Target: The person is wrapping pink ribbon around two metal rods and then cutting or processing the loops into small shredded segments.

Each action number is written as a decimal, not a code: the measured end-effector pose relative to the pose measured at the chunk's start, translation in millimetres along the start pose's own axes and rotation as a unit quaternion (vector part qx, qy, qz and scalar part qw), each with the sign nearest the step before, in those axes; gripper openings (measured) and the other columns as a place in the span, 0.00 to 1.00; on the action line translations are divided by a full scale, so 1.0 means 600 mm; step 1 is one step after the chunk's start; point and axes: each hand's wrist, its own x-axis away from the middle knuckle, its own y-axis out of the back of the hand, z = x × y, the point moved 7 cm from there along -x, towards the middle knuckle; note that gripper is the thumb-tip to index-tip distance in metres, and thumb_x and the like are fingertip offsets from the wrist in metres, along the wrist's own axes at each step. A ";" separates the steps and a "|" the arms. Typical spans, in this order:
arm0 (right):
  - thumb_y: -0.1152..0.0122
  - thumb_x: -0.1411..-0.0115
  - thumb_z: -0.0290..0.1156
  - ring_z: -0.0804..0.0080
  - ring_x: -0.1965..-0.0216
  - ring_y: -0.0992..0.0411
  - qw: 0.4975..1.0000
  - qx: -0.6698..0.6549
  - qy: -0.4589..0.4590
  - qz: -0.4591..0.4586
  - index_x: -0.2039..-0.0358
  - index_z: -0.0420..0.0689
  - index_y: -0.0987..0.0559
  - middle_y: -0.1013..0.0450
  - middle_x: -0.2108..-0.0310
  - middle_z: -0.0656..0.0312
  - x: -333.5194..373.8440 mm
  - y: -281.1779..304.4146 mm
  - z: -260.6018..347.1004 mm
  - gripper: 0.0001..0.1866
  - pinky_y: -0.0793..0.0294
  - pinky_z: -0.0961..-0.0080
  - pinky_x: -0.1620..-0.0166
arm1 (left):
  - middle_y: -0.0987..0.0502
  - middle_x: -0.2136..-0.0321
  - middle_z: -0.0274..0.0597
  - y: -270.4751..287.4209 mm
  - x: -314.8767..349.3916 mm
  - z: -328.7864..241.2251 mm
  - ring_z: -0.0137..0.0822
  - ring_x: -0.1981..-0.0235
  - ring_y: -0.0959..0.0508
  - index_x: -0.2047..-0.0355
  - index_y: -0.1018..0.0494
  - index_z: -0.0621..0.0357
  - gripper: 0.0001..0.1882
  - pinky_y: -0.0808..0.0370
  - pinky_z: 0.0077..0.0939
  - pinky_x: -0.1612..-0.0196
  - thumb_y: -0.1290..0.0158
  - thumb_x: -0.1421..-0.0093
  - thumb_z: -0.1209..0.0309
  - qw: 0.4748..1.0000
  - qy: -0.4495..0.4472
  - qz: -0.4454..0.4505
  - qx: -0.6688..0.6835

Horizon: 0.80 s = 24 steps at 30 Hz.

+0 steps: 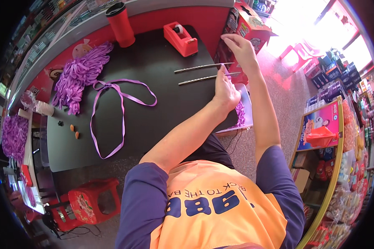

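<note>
My left hand (227, 92) is at the right edge of the black table, its fingers pressed together. A bit of purple ribbon (226, 69) shows at its fingertips. Two spiral-grooved metal rods, one farther (201, 67) and one nearer (199, 79), stick out beside it, their right ends close to the fingers. My right hand (243, 52) is raised beyond the left one, fingers stretched out and slightly bent, with nothing visible in them. On the table lies a looped, knotted purple ribbon (124, 95). A large bundle of looped purple ribbon (81, 74) is heaped at the far left.
On the black table (153, 128) stand a red tumbler (121, 27) and a red tape dispenser (180, 39). A pale bin (247, 103) with purple ribbon is beside the right edge. Red stools (93, 201) stand at left, a goods shelf (336, 162) at right.
</note>
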 end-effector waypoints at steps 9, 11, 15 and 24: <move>0.41 0.44 0.41 0.87 0.79 0.33 0.954 -0.072 -0.161 0.241 0.65 0.41 0.19 0.22 0.73 0.65 -0.127 -0.190 -0.033 0.15 0.41 0.89 0.80 | 0.53 0.35 0.44 0.009 -0.011 0.008 0.38 0.35 0.50 0.39 0.50 0.56 0.37 0.60 0.38 0.35 0.57 0.43 0.49 0.997 -0.002 0.000 0.074; 0.40 0.44 0.41 0.92 0.85 0.45 0.928 -0.083 -0.255 0.259 0.70 0.44 0.19 0.24 0.77 0.70 -0.132 -0.211 -0.050 0.12 0.56 0.90 0.84 | 0.33 0.48 0.43 0.004 -0.013 0.009 0.40 0.45 0.34 0.50 0.35 0.56 0.25 0.41 0.42 0.41 0.60 0.41 0.53 0.995 0.014 0.002 0.094; 0.38 0.45 0.40 0.92 0.88 0.48 0.896 -0.093 -0.340 0.268 0.75 0.47 0.21 0.28 0.82 0.74 -0.126 -0.226 -0.055 0.10 0.56 0.89 0.83 | 0.28 0.55 0.42 -0.013 0.001 0.000 0.40 0.50 0.30 0.53 0.33 0.57 0.22 0.36 0.40 0.45 0.61 0.41 0.55 0.995 0.013 0.020 0.093; 0.34 0.49 0.36 0.90 0.87 0.48 0.907 -0.131 -0.322 0.239 0.77 0.46 0.21 0.29 0.83 0.73 -0.130 -0.210 -0.058 0.08 0.55 0.88 0.83 | 0.34 0.48 0.43 -0.009 0.001 0.003 0.40 0.45 0.34 0.49 0.36 0.57 0.25 0.40 0.38 0.42 0.61 0.41 0.54 0.994 0.027 -0.007 0.104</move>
